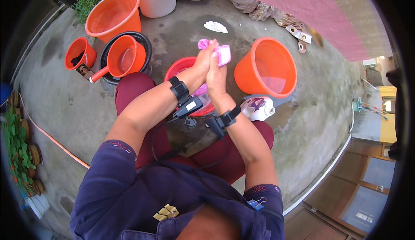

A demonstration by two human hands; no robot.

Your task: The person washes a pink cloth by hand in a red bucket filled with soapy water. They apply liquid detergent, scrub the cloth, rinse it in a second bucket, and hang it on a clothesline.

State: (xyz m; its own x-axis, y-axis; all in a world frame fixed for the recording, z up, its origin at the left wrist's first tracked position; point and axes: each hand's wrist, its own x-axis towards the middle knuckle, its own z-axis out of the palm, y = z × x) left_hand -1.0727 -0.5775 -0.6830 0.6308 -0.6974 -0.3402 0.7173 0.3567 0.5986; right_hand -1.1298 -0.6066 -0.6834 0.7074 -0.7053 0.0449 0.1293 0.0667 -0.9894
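Both my hands are pressed together above a red plastic basin [177, 65], and a pink and white cloth [224, 55] sticks out on both sides of them. My left hand [201, 61] and my right hand [216, 77] both grip this cloth, whose middle is hidden between the palms. More pink fabric [200, 90] lies in the basin, partly covered by my wrists. Right of the basin stands an orange bucket [244, 68] with some liquid inside. A white plastic bottle [264, 107] without a cap lies in front of that bucket.
On the left, an orange dipper [127, 57] rests on a black basin [147, 50], beside a small orange bucket [89, 57] and a large orange tub [113, 27]. A white item [215, 26] lies on wet concrete ahead. Pink sheeting [291, 10] hangs at upper right.
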